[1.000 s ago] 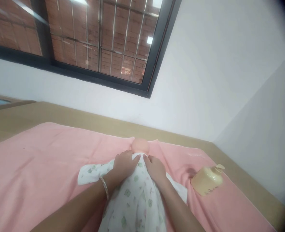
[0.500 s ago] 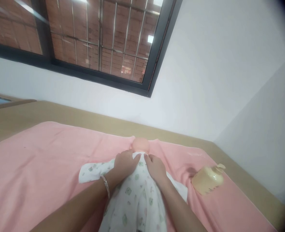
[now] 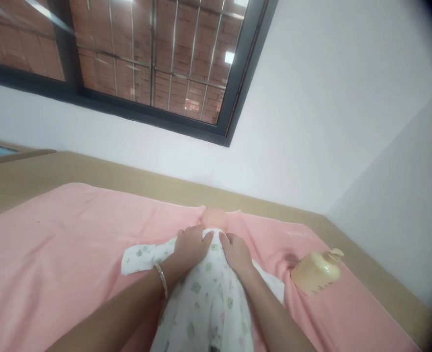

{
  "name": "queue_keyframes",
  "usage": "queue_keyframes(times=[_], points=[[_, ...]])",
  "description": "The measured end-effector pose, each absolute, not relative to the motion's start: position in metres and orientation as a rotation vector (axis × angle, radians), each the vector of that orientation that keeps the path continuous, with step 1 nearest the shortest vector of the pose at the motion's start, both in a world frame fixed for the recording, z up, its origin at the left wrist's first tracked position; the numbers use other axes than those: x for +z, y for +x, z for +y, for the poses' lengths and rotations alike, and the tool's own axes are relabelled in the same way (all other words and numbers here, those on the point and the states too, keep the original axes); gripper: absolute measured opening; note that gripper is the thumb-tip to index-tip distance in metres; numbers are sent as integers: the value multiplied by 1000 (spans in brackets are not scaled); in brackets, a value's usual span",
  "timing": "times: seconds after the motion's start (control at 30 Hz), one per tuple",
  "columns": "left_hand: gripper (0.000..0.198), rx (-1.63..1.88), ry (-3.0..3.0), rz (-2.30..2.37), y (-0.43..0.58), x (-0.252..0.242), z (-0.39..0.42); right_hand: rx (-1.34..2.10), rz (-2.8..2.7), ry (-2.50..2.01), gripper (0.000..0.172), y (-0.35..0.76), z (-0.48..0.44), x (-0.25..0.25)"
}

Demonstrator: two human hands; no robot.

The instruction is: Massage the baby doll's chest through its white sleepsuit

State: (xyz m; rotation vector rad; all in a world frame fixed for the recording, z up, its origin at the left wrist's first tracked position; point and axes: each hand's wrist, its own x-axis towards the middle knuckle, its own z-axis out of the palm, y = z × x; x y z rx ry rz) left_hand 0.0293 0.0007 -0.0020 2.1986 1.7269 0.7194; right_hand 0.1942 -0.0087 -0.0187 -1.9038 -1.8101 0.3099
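A white baby garment [image 3: 201, 298] with small green prints lies over a baby doll, and its sleeves spread to both sides. Of the doll, only the smooth round head [image 3: 215, 219] shows beyond the neckline; the rest is covered. My left hand [image 3: 194, 246], with a bracelet on the wrist, is closed on the left side of the garment's neck area, thumb on top. On the other side my right hand [image 3: 236, 252] grips the cloth the same way. Both thumbs point toward each other just below the head. The fingers under the cloth are partly hidden.
A pink blanket [image 3: 73, 244] with creases covers a tan surface [image 3: 157, 183]. To the right, a pale yellow bottle [image 3: 316, 272] lies tilted on the blanket. A white wall [image 3: 292, 107] and a dark-framed barred window [image 3: 153, 105] stand behind.
Almost nothing differs. Both hands stay on the garment at the neckline, and the view has shifted very slightly.
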Motion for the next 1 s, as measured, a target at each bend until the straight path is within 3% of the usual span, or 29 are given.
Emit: queue_keyframes(times=[1.0], points=[[45, 737, 2232, 1731, 30, -1, 0, 256, -1704, -1750, 49, 190, -12, -22]])
